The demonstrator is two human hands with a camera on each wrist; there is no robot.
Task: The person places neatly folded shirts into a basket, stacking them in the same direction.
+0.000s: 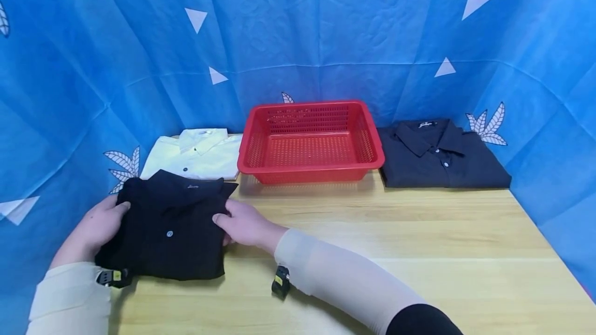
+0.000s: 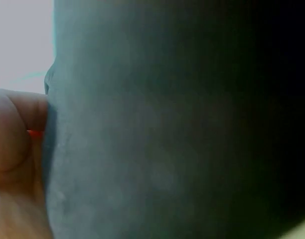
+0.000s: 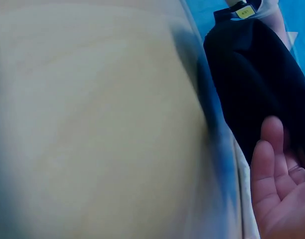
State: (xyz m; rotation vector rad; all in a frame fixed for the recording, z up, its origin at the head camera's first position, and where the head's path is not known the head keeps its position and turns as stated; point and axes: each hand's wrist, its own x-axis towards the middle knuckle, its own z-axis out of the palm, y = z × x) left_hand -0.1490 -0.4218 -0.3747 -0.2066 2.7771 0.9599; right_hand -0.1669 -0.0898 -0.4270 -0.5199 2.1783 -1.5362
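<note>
A folded black shirt (image 1: 195,244), collar toward the back and one pale button showing, is held between my two hands at the left of the table. My left hand (image 1: 100,221) grips its left side with the thumb on top. At the right edge, my right hand (image 1: 247,224) has its thumb over the cloth and its fingers beneath. Dark cloth of the shirt (image 2: 142,124) fills most of the left wrist view. From the right wrist, the fingers (image 3: 264,167) show against the underside of the shirt (image 3: 254,74).
Behind the black shirt lies a folded white shirt (image 1: 214,155), partly covered by it in the head view. A red plastic basket (image 1: 309,176) stands at the back middle, nothing inside. Right of that is a folded dark shirt (image 1: 410,169). Blue curtains (image 1: 344,30) surround the wooden table (image 1: 400,237).
</note>
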